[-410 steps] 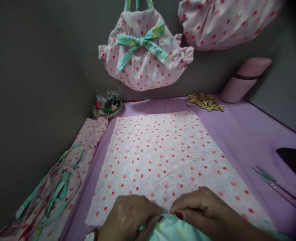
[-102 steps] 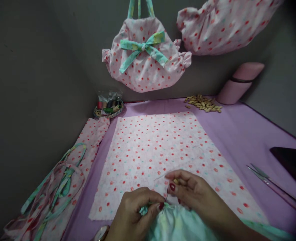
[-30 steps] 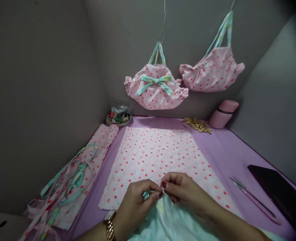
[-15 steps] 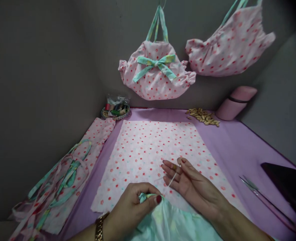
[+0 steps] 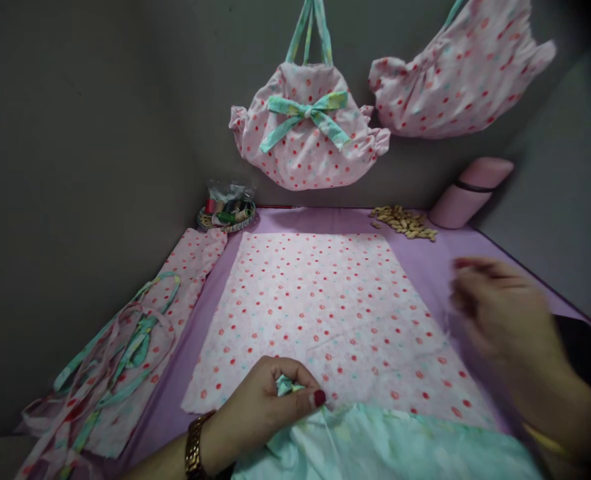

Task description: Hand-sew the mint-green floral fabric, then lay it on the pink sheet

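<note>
My left hand (image 5: 280, 403) is closed in a pinch on the gathered edge of a mint-green cloth (image 5: 405, 440), which spreads over the near side of the table. A thin white thread (image 5: 331, 437) shows against this cloth beside my thumb. My right hand (image 5: 505, 320) is raised at the right, smeared by motion, with its fingers curled together; a faint length of thread hangs near it. Whether a needle is between those fingers is too blurred to see. Beneath and beyond both hands lies a flat pink dotted cloth (image 5: 310, 287).
At the left lie folded dotted fabric (image 5: 195, 257) and tangled straps (image 5: 140, 340). Farther back are a basket of thread spools (image 5: 228, 217), a pile of peanut-like pieces (image 5: 405, 222) and a pink bottle (image 5: 470, 193). Two dotted bags, one with a bow (image 5: 308, 143), hang above. A dark object (image 5: 583, 353) sits right.
My right hand has moved from beside my left hand up and to the right, its fingers now curled. The mint cloth has spread rightward. My left hand keeps its pinch.
</note>
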`<action>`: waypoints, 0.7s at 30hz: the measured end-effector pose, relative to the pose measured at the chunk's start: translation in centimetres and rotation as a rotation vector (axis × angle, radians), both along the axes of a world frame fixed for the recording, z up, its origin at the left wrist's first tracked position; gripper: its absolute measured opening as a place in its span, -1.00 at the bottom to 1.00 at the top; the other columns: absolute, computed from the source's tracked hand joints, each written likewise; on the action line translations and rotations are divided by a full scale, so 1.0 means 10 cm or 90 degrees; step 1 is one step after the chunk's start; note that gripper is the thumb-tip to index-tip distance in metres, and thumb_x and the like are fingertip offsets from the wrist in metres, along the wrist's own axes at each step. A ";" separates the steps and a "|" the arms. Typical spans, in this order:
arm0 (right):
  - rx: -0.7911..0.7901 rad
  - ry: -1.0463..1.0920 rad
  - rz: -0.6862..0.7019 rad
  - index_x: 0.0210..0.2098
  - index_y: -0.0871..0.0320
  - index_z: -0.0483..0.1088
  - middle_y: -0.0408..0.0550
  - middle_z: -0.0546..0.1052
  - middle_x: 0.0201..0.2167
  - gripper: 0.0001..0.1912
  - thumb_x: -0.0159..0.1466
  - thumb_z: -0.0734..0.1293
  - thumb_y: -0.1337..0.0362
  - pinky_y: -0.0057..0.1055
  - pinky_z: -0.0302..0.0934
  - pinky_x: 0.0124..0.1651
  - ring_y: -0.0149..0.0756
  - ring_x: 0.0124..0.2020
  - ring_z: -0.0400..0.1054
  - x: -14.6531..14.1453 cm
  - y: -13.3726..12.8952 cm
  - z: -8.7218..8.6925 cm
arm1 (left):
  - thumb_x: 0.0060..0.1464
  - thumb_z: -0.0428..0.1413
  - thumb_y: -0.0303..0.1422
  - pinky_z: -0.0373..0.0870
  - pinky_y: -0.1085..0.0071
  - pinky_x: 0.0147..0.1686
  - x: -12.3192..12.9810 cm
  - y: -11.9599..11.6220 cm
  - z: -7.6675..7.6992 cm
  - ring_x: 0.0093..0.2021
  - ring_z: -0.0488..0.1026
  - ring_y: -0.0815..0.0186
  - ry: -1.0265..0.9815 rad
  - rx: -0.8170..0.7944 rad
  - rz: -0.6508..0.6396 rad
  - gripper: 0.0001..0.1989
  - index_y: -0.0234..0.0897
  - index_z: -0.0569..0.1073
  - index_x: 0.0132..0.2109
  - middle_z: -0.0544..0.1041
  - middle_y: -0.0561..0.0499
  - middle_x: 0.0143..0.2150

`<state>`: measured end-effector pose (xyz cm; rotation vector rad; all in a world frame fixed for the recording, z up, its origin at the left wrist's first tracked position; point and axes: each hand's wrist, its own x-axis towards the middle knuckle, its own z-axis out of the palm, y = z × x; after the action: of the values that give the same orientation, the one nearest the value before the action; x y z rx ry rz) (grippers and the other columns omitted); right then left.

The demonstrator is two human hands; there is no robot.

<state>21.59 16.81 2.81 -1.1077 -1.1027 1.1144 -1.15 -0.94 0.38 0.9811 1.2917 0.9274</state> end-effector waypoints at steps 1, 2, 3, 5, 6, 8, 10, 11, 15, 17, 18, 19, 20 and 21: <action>-0.063 -0.045 0.128 -0.44 0.12 0.42 -0.25 0.27 -0.65 -0.85 -0.04 0.44 0.33 -0.51 -0.17 -0.68 -0.53 -0.72 -0.02 -0.11 -0.14 -0.03 | -0.07 0.22 -0.19 0.21 0.52 -0.40 0.00 0.00 -0.01 -0.46 0.32 0.41 -0.006 -0.005 0.005 -0.72 -0.39 0.55 -0.40 0.54 -0.03 -0.45; -0.115 -0.080 0.243 -0.43 0.16 0.46 -0.22 0.31 -0.66 -0.82 -0.07 0.46 0.31 -0.51 -0.16 -0.68 -0.52 -0.72 0.01 -0.22 -0.29 -0.05 | -0.07 0.22 -0.19 0.21 0.51 -0.40 0.01 -0.01 -0.02 -0.46 0.32 0.40 -0.013 -0.007 0.008 -0.72 -0.39 0.54 -0.40 0.54 -0.03 -0.45; -0.205 -0.154 0.473 -0.36 0.14 0.49 -0.23 0.33 -0.65 -0.79 -0.03 0.44 0.29 -0.52 -0.12 -0.66 -0.52 -0.71 0.03 -0.33 -0.43 -0.08 | -0.07 0.22 -0.20 0.22 0.51 -0.39 0.01 -0.01 -0.02 -0.45 0.33 0.40 -0.017 -0.004 0.015 -0.72 -0.39 0.54 -0.40 0.54 -0.04 -0.44; -0.247 -0.202 0.729 -0.32 0.17 0.50 -0.22 0.34 -0.63 -0.78 0.03 0.42 0.24 -0.52 -0.06 -0.58 -0.50 -0.64 0.09 -0.50 -0.63 -0.13 | -0.07 0.23 -0.21 0.23 0.50 -0.36 0.01 -0.02 -0.04 -0.43 0.34 0.38 -0.019 0.008 0.026 -0.74 -0.38 0.54 -0.41 0.55 -0.03 -0.43; -0.251 -0.219 0.804 -0.35 0.19 0.50 -0.23 0.33 -0.62 -0.80 0.06 0.41 0.22 -0.53 -0.05 -0.55 -0.50 -0.61 0.09 -0.54 -0.68 -0.14 | -0.08 0.23 -0.21 0.23 0.49 -0.35 0.01 -0.02 -0.04 -0.42 0.35 0.38 -0.017 0.013 0.031 -0.74 -0.37 0.53 -0.41 0.55 -0.03 -0.43; -0.234 -0.238 0.828 -0.45 0.23 0.47 -0.24 0.29 -0.64 -0.83 0.08 0.39 0.22 -0.54 -0.08 -0.54 -0.51 -0.59 0.07 -0.56 -0.72 -0.15 | -0.09 0.23 -0.20 0.22 0.49 -0.37 0.01 -0.01 -0.04 -0.44 0.34 0.38 -0.010 0.011 0.033 -0.74 -0.37 0.53 -0.42 0.54 -0.02 -0.44; -0.231 -0.260 0.819 -0.51 0.24 0.40 -0.26 0.23 -0.66 -0.82 0.10 0.35 0.23 -0.55 -0.13 -0.57 -0.52 -0.61 0.01 -0.54 -0.70 -0.15 | -0.08 0.23 -0.20 0.21 0.49 -0.37 0.01 0.00 -0.03 -0.45 0.33 0.39 -0.005 0.008 0.025 -0.73 -0.38 0.54 -0.41 0.54 -0.03 -0.45; -0.230 -0.269 0.817 -0.52 0.23 0.36 -0.28 0.20 -0.67 -0.82 0.11 0.33 0.23 -0.55 -0.15 -0.58 -0.53 -0.63 -0.02 -0.53 -0.69 -0.16 | -0.08 0.22 -0.19 0.21 0.49 -0.38 0.01 0.00 -0.02 -0.46 0.32 0.40 -0.003 0.004 0.022 -0.72 -0.39 0.54 -0.41 0.54 -0.04 -0.46; -0.101 -0.420 0.682 -0.50 0.16 0.28 -0.27 0.20 -0.67 -0.81 0.20 0.19 0.23 -0.55 -0.10 -0.61 -0.50 -0.66 0.01 -0.47 -0.56 -0.18 | -0.08 0.22 -0.18 0.17 0.52 -0.43 0.01 0.01 -0.01 -0.49 0.28 0.43 -0.020 -0.023 0.022 -0.70 -0.39 0.54 -0.41 0.51 -0.01 -0.48; 0.049 -0.626 0.478 -0.48 0.14 0.31 -0.18 0.33 -0.59 -0.82 0.21 0.17 0.27 -0.51 0.00 -0.52 -0.41 -0.57 0.18 -0.38 -0.40 -0.20 | -0.08 0.23 -0.18 0.16 0.52 -0.45 0.02 0.00 -0.01 -0.50 0.27 0.44 -0.029 -0.030 0.023 -0.71 -0.38 0.53 -0.42 0.49 0.01 -0.50; 0.107 -0.725 0.367 -0.46 0.14 0.34 -0.12 0.40 -0.54 -0.82 0.20 0.16 0.28 -0.46 0.02 -0.48 -0.34 -0.52 0.24 -0.31 -0.29 -0.21 | -0.08 0.23 -0.19 0.16 0.52 -0.45 0.02 0.00 -0.01 -0.50 0.26 0.44 -0.030 -0.029 0.023 -0.72 -0.38 0.53 -0.43 0.48 0.02 -0.51; 0.132 -0.799 0.268 -0.45 0.16 0.36 -0.03 0.43 -0.49 -0.82 0.20 0.16 0.29 -0.41 0.02 -0.46 -0.26 -0.48 0.27 -0.24 -0.19 -0.21 | -0.08 0.23 -0.19 0.17 0.52 -0.45 0.01 -0.01 0.00 -0.49 0.27 0.44 -0.031 -0.027 0.025 -0.73 -0.37 0.53 -0.43 0.48 0.03 -0.51; 0.131 -0.835 0.203 -0.43 0.19 0.37 0.06 0.45 -0.46 -0.81 0.20 0.15 0.31 -0.37 -0.01 -0.46 -0.19 -0.47 0.28 -0.17 -0.11 -0.22 | -0.08 0.23 -0.20 0.18 0.53 -0.44 0.01 -0.01 0.00 -0.49 0.27 0.44 -0.031 -0.025 0.025 -0.73 -0.37 0.53 -0.43 0.48 0.03 -0.50; 0.120 -0.851 0.159 -0.41 0.22 0.38 0.14 0.45 -0.43 -0.80 0.20 0.14 0.32 -0.35 -0.02 -0.47 -0.14 -0.46 0.29 -0.11 -0.05 -0.22 | -0.08 0.23 -0.20 0.18 0.53 -0.43 0.01 -0.01 0.00 -0.49 0.27 0.44 -0.032 -0.023 0.026 -0.74 -0.36 0.53 -0.43 0.48 0.04 -0.50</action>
<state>20.46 16.35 0.62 -1.6028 -2.3514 0.2928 -1.02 -1.04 0.38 0.9013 1.2854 0.9514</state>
